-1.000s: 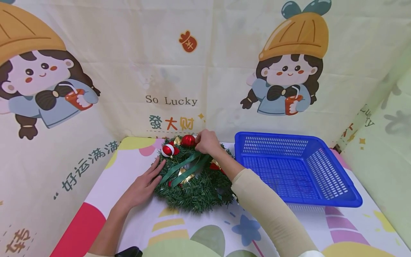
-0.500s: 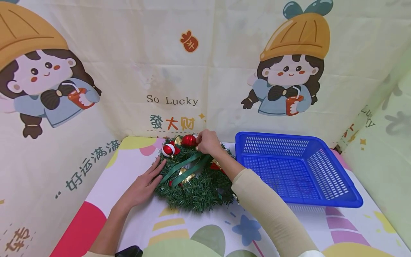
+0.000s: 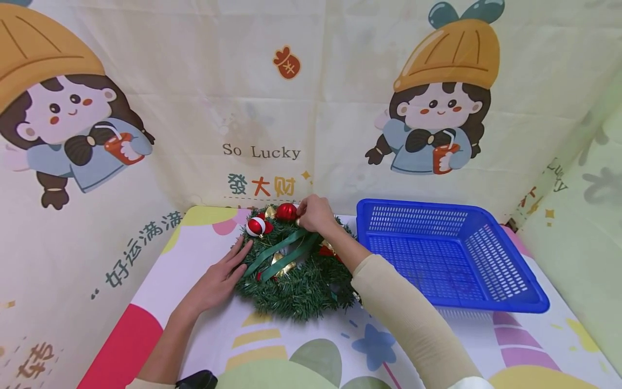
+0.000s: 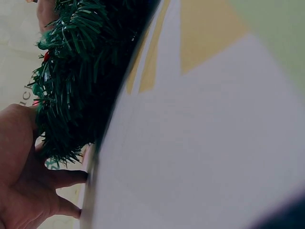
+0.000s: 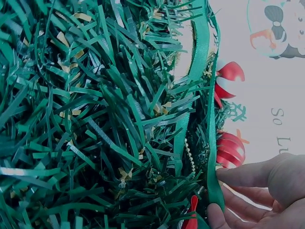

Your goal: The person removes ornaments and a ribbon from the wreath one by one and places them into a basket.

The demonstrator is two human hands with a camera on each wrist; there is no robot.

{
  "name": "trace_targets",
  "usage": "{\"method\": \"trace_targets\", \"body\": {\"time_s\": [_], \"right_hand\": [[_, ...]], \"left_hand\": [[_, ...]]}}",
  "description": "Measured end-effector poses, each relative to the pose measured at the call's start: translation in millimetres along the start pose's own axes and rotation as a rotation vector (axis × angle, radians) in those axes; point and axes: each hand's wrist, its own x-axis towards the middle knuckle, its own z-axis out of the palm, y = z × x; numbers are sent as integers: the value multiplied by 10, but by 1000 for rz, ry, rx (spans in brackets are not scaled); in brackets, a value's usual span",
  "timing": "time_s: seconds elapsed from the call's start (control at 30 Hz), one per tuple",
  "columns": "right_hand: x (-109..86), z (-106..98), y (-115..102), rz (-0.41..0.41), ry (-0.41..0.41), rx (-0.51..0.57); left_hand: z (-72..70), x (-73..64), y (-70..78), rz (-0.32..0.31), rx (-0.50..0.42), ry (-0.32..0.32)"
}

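A green Christmas wreath (image 3: 301, 292) lies on the table, decorated with a shiny red bauble (image 3: 286, 212), a red-and-white bauble (image 3: 255, 227) and gold ornaments (image 3: 283, 265). Across its middle runs a green ribbon (image 5: 213, 143). At the wreath's far side, my right hand (image 3: 316, 214) is beside the red bauble, thumb and fingers pinching the ribbon near its end. My left hand (image 3: 221, 281) rests against the wreath's left edge with fingers extended; in the left wrist view its spread fingers (image 4: 66, 177) reach down beside the needles.
A blue perforated plastic basket (image 3: 452, 259) stands right of the wreath, close to my right forearm. A patterned cloth covers the table (image 3: 262, 373). Behind it hangs a printed fabric backdrop (image 3: 262, 124), close to the table's far edge.
Both hands keep their places on the wreath. The head view has shifted very slightly.
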Motion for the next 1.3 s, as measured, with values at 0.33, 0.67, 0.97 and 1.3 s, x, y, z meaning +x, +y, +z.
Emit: {"method": "trace_targets", "body": {"time_s": [0.33,0.67,0.97,1.3], "right_hand": [[-24,-30,-15,17,9,8],[-28,-78,-4,19,33,72],[-58,-181,6,-9,40,103],[-120,-271,-9,-47,43,187]], "left_hand": [[12,7,4,-2,-11,-1],[15,8,-5,-1,3,0],[-8,17,7,9,-7,0],[-12,-2,-3,15,-5,7]]}}
